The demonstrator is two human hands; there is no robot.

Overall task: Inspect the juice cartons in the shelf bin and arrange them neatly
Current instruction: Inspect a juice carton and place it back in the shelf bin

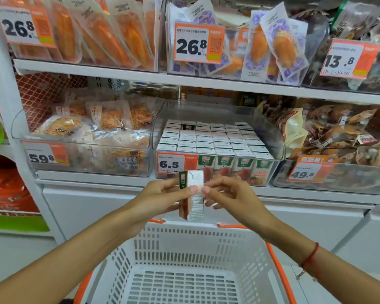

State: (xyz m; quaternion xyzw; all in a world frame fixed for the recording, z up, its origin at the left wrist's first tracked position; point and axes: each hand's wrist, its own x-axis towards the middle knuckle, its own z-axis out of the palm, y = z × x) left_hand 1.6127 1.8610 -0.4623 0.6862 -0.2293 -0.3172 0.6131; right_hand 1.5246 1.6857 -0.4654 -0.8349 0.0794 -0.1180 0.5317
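A clear shelf bin (270, 137) on the middle shelf holds several rows of small juice cartons (211, 141) standing upright, white tops up, with a 6.5 price tag on its front. One carton in the back row shows a green face. In front of the bin, above the basket, I hold one juice carton (193, 202) upright. My left hand (162, 198) grips it from the left side. My right hand (228, 196) pinches its right edge with thumb and fingertips.
A white plastic basket (206, 242) with orange handles sits right below my hands. Clear bins of packaged snacks flank the juice bin at left (86, 137) and right (338, 150). The upper shelf (140, 73) carries more packets and price tags.
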